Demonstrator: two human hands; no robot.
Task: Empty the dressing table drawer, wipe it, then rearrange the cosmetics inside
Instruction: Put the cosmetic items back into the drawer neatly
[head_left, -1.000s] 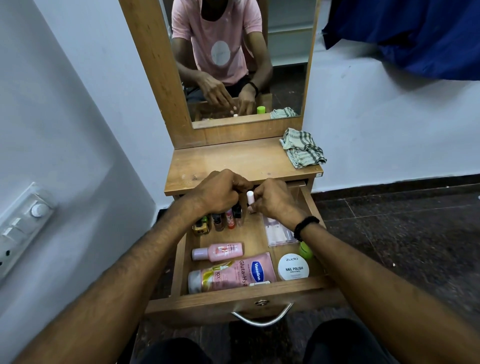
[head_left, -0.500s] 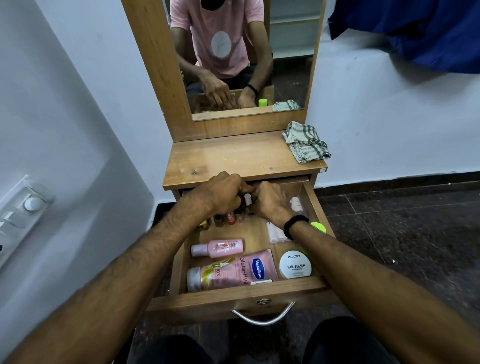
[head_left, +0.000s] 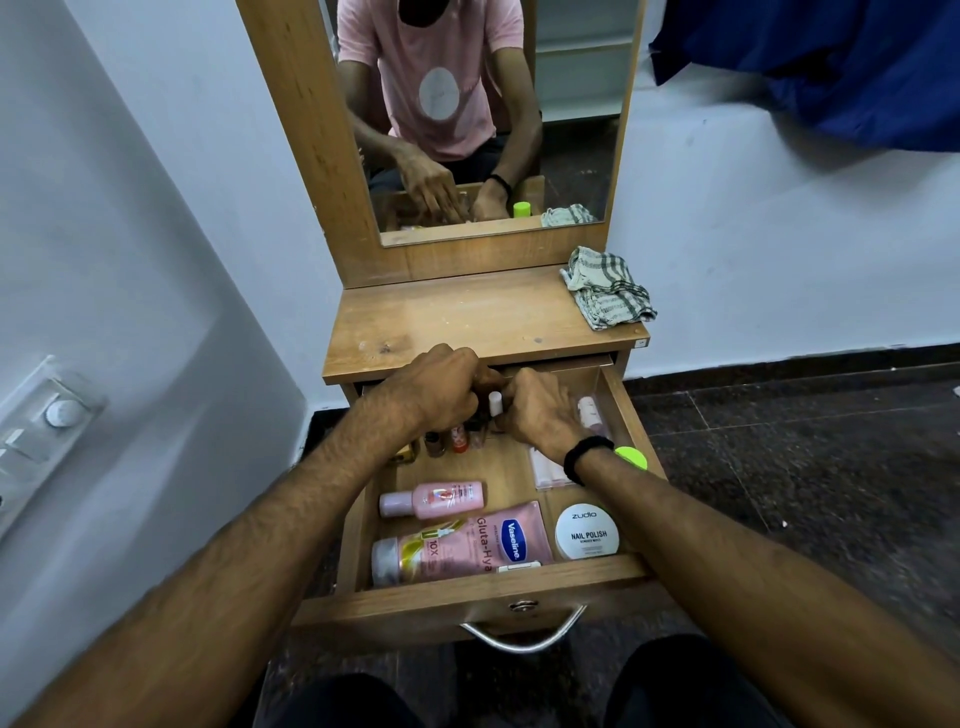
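Head view: the drawer (head_left: 467, 597) is pulled out below the tabletop (head_left: 467, 317), and the cosmetics lie inside it. The 2 hands meet over its back end. The right hand (head_left: 540, 410), with a black wristband (head_left: 584, 452), pinches a white-capped stick (head_left: 495, 402) held upright between the hands. The left hand (head_left: 436, 389) has its fingers curled down just beside the stick; I cannot tell whether they grip anything. Below the left hand stands a row of small bottles (head_left: 460, 441) along the back of the drawer. Nearer the front a pink bottle (head_left: 434, 499) lies on its side, and in front of it lies a Vaseline tube (head_left: 467, 545), against the front wall. To the right of the tube sits a round white tub (head_left: 587, 531) marked "NAIL POLISH". A clear packet (head_left: 548, 470) lies under the right wrist, and a green cap (head_left: 631, 457) shows at the right wall. A checked cloth (head_left: 608, 293) is bunched on the right rear corner of the tabletop. The mirror (head_left: 571, 78) above reflects the hands. A metal handle (head_left: 522, 639) hangs from the drawer front.
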